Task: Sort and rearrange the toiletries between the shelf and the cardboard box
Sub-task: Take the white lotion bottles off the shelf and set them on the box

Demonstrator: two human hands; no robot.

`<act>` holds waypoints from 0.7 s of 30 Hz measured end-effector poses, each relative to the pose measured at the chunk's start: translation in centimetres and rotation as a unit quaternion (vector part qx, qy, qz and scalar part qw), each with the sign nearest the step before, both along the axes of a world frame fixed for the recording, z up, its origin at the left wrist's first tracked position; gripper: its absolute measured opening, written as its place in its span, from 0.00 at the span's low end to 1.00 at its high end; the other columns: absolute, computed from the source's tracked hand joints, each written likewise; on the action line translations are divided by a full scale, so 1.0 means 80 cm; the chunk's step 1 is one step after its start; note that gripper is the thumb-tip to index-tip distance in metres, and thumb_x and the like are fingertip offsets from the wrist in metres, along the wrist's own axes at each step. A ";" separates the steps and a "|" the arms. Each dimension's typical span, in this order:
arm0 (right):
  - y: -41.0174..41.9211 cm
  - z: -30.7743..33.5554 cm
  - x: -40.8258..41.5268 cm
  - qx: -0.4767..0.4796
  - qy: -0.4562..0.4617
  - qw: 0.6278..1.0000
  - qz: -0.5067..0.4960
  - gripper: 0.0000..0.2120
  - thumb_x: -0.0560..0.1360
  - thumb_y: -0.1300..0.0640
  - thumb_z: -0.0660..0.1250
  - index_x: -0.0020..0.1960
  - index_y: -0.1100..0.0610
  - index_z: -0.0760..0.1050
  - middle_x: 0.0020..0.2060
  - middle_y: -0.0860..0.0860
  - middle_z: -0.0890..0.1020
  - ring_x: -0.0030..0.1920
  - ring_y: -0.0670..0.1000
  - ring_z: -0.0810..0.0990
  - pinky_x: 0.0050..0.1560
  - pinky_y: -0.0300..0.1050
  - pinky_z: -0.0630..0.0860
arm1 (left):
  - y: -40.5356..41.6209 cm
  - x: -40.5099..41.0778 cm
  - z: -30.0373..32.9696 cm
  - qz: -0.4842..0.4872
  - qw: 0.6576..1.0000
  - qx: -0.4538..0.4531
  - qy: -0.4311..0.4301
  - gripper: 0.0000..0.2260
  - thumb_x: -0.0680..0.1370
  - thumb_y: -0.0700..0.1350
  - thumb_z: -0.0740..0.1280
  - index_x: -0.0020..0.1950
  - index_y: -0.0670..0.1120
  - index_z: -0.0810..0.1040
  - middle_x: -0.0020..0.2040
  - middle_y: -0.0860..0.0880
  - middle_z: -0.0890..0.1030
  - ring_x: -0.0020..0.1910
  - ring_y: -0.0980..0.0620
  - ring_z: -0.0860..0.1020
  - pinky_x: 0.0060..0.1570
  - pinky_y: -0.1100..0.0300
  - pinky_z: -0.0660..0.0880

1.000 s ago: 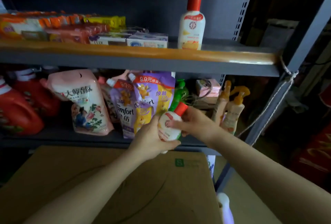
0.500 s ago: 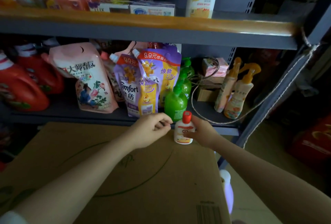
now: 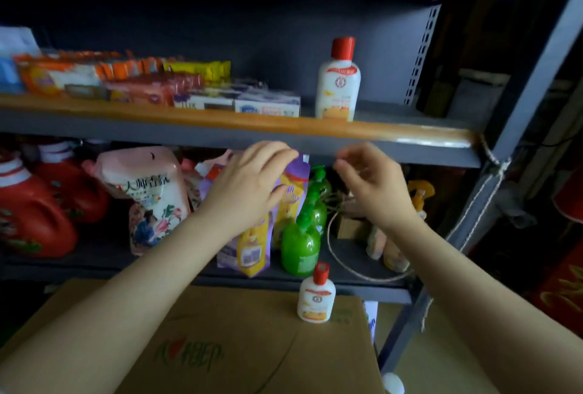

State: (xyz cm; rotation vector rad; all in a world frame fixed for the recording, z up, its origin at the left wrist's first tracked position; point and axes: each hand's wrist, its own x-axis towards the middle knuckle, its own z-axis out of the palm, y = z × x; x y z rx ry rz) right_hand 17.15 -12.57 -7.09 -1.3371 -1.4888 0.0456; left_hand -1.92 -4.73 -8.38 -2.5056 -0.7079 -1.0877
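Small lotion bottle (image 3: 316, 294), red cap: now standing upright on the cardboard box (image 3: 239, 340), released half a second after the right hand (image 3: 375, 187) was setting it down; lying well below both sets of fingers. Left hand (image 3: 249, 188) and right hand rising toward the shelf (image 3: 220, 124), fingers loosely apart, holding nothing. Matching larger bottle (image 3: 338, 79) standing just above the right fingers, probably next. Purple pouch (image 3: 291, 198) showing behind the left fingers.

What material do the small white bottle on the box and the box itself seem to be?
Small white bottle: probably smooth opaque plastic with a faint sheen and a red cap. Box: brown cardboard, matte, with printed marks and a crease line.
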 end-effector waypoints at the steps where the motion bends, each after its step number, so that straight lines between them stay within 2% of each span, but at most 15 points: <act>1: 0.007 0.020 0.001 0.037 0.007 0.999 -0.014 0.04 0.75 0.62 0.66 0.46 0.54 0.74 0.36 0.40 0.77 0.36 0.34 0.75 0.40 0.27 0.69 | 0.006 0.003 0.012 0.018 1.000 0.024 0.002 0.23 0.68 0.45 0.71 0.62 0.40 0.75 0.57 0.42 0.77 0.57 0.45 0.72 0.53 0.51 0.74; 4: 0.036 0.068 0.008 0.095 0.012 0.994 -0.059 0.04 0.75 0.62 0.64 0.47 0.54 0.74 0.37 0.44 0.78 0.38 0.41 0.76 0.41 0.35 0.71 | 0.024 0.006 0.040 0.092 0.995 0.039 0.020 0.36 0.60 0.49 0.79 0.64 0.40 0.73 0.58 0.42 0.77 0.57 0.42 0.74 0.55 0.48 0.74; 6: 0.057 0.092 0.017 0.103 -0.012 0.990 -0.099 0.06 0.74 0.61 0.64 0.51 0.56 0.74 0.43 0.50 0.78 0.42 0.48 0.75 0.45 0.40 0.70 | 0.033 0.011 0.051 0.128 0.991 0.034 0.029 0.40 0.56 0.53 0.80 0.64 0.39 0.73 0.59 0.41 0.77 0.58 0.40 0.76 0.58 0.45 0.72; 8: 0.081 0.108 0.029 0.080 -0.043 0.985 -0.146 0.12 0.75 0.58 0.65 0.57 0.59 0.72 0.52 0.54 0.76 0.51 0.52 0.74 0.52 0.44 0.71 | 0.040 0.019 0.054 0.131 0.989 0.041 0.046 0.43 0.52 0.55 0.81 0.62 0.38 0.75 0.57 0.40 0.78 0.56 0.39 0.77 0.57 0.43 0.72; 10: 0.105 0.119 0.039 0.010 -0.023 0.985 -0.170 0.18 0.73 0.54 0.67 0.61 0.59 0.69 0.57 0.55 0.75 0.57 0.56 0.73 0.57 0.52 0.72 | 0.045 0.026 0.053 0.123 0.989 0.055 0.060 0.41 0.49 0.54 0.82 0.58 0.40 0.77 0.55 0.41 0.79 0.53 0.40 0.79 0.52 0.47 0.76; 12: 0.122 0.124 0.041 -0.056 0.039 0.985 -0.156 0.22 0.71 0.51 0.70 0.60 0.58 0.70 0.56 0.56 0.76 0.56 0.57 0.75 0.55 0.53 0.74 | 0.049 0.029 0.053 0.118 0.989 0.061 0.059 0.41 0.47 0.54 0.82 0.57 0.40 0.78 0.54 0.43 0.80 0.51 0.41 0.79 0.49 0.51 0.77; 15: 0.134 0.127 0.037 -0.087 0.070 0.988 -0.111 0.22 0.70 0.51 0.72 0.59 0.58 0.71 0.52 0.54 0.78 0.51 0.55 0.78 0.46 0.48 0.74 | 0.055 0.028 0.055 0.109 0.990 0.066 0.054 0.42 0.46 0.55 0.82 0.56 0.39 0.78 0.53 0.44 0.80 0.50 0.43 0.80 0.46 0.52 0.78; 18: 0.129 0.131 0.030 -0.133 0.005 0.988 -0.084 0.19 0.70 0.52 0.72 0.56 0.59 0.73 0.48 0.53 0.79 0.47 0.53 0.78 0.42 0.44 0.73 | 0.057 0.026 0.054 0.097 0.992 0.070 0.036 0.41 0.47 0.55 0.82 0.57 0.40 0.79 0.53 0.45 0.80 0.51 0.44 0.80 0.46 0.53 0.78; 20: 0.120 0.136 0.027 -0.128 -0.060 0.986 -0.090 0.16 0.70 0.52 0.72 0.53 0.59 0.75 0.46 0.54 0.80 0.46 0.53 0.78 0.44 0.46 0.75 | 0.057 0.026 0.052 0.088 0.994 0.057 0.029 0.41 0.48 0.55 0.82 0.57 0.40 0.79 0.54 0.45 0.80 0.52 0.44 0.80 0.48 0.52 0.78; 21: 0.114 0.137 0.025 -0.103 -0.061 0.990 -0.075 0.14 0.70 0.53 0.72 0.51 0.59 0.75 0.46 0.54 0.81 0.46 0.54 0.79 0.46 0.49 0.77 | 0.056 0.025 0.052 0.087 0.994 0.055 0.031 0.40 0.49 0.55 0.82 0.57 0.40 0.78 0.54 0.45 0.80 0.52 0.44 0.80 0.49 0.52 0.77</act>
